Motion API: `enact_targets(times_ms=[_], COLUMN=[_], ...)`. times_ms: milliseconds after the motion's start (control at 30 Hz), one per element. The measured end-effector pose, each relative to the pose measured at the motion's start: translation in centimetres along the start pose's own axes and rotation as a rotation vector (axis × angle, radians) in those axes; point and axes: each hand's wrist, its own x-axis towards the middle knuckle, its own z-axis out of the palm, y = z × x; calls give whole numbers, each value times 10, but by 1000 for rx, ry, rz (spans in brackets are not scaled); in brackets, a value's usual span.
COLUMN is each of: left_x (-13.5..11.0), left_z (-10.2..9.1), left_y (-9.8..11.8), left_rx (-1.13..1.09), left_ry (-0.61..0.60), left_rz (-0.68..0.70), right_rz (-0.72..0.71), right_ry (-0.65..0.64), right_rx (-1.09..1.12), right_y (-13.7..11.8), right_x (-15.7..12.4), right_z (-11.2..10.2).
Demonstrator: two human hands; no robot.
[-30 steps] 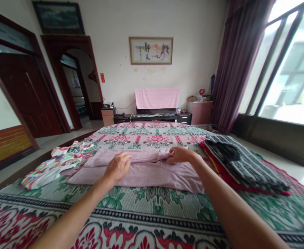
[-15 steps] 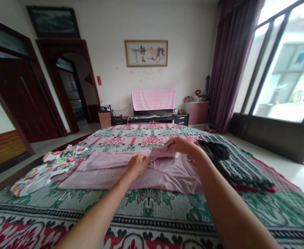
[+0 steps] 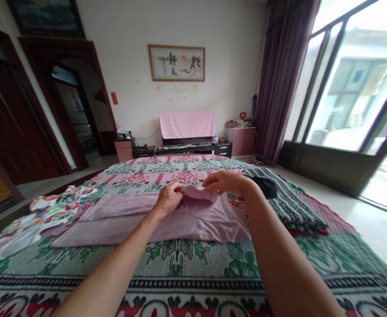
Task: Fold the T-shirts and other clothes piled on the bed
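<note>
A pale pink garment (image 3: 140, 220) lies spread flat across a bed covered by a floral green, pink and red bedspread (image 3: 187, 259). My left hand (image 3: 169, 199) is closed on the garment's upper right part, pinching the cloth. My right hand (image 3: 228, 182) is also closed on the same raised fold of pink cloth, a little to the right. The fold is lifted slightly off the rest of the garment between both hands.
A colourful patterned cloth (image 3: 38, 215) lies at the left of the bed. A grey-black knitted piece (image 3: 289, 202) rests on red cloth at the right. Beyond the bed stand a low dark cabinet (image 3: 180, 150) with a pink towel, doorways left, a window right.
My left hand slid right along the garment and closed on its upper fold. My right hand lifted that fold and drew it leftward. The view swung slightly right.
</note>
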Motion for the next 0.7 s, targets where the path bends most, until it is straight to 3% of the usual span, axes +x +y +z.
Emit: enact_targets(times_ms=[100,200,300,367,467,633,700], left_x=[-12,-22,-29,-32,-34,-36,-37], left_z=[-12,-15,-12,-11,-13,-14,-11], left_y=[-6,-14,-15,-11,-4,-1,-1], left_rx=[170,271,331,364,430,503,508], left_ry=[-185,-330,-254,-160,-112,-220,-252], left_rz=[145,197,185,144,55,-33,-50], right_rz=[81,175,314,410,523,633,613], right_ry=[-94,76,273,309,220,-103,-137], right_rx=[146,70,-92,-117,-94,-120,-142], right_y=[-2,9,26,35,41,42,42], right_x=[-7,-2,8,13,16,19,20], right_z=[-4,-6,-2,2,10,18,22])
